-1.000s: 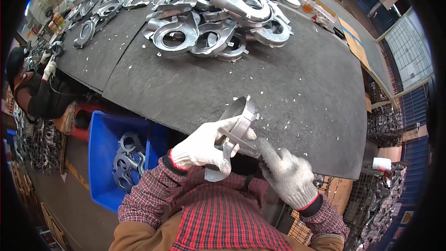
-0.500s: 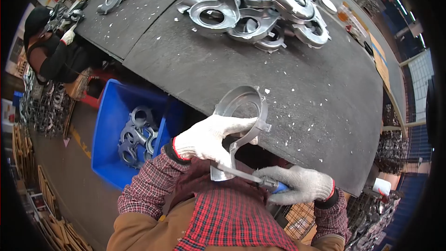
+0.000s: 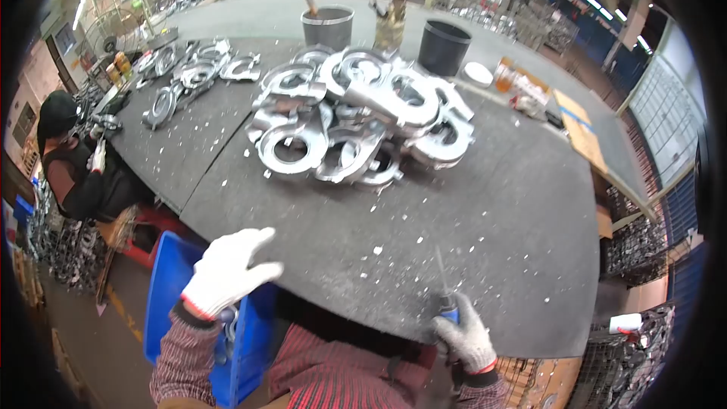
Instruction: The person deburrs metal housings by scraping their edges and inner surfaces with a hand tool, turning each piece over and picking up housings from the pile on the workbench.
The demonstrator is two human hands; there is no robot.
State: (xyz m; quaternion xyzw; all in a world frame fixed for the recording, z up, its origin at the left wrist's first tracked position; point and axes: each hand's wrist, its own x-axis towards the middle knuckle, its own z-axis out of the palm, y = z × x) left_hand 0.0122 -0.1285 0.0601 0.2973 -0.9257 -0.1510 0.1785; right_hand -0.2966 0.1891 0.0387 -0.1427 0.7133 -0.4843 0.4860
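Observation:
My left hand, in a white knit glove, is empty with thumb and fingers apart. It hovers over the near side of a blue bin, partly covering the metal parts inside. My right hand, also gloved, grips the blue handle of a file at the table's front edge. The file's thin, tapered blade points away from me over the dark tabletop. Farther back lies a heap of silvery ring-shaped metal castings, out of reach of both hands.
More castings lie at the table's far left, near a co-worker in dark clothing. Behind the heap stand a grey bucket and a black bucket. White chips dot the tabletop. Wire cages of parts stand at right.
My left hand has let go of the ring-shaped casting and moved left over the blue bin. My right hand has drawn the file away from the casting. The view has tilted up.

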